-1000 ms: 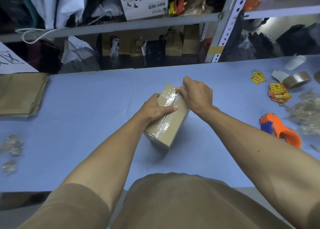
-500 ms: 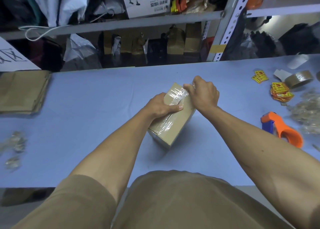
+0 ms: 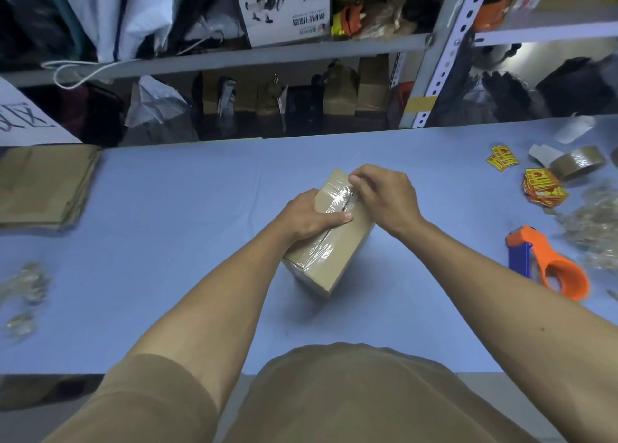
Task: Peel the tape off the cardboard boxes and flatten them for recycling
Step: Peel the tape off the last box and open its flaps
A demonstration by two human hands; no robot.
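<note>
A small brown cardboard box stands in the middle of the blue table, its top seam covered by clear tape. My left hand lies over the box's left top, thumb across the tape, fingers wrapped down the side, holding it still. My right hand is at the far end of the seam, its fingertips pinching the crinkled end of the tape. The box's flaps are closed.
Flattened cardboard is stacked at the far left. Balls of peeled tape lie at the left edge and the right. An orange tape dispenser, a tape roll and yellow stickers sit on the right. Shelving rises behind.
My right hand's fingers have shifted along the far end of the seam, and the tape there has bunched up. My left hand keeps the same hold.
</note>
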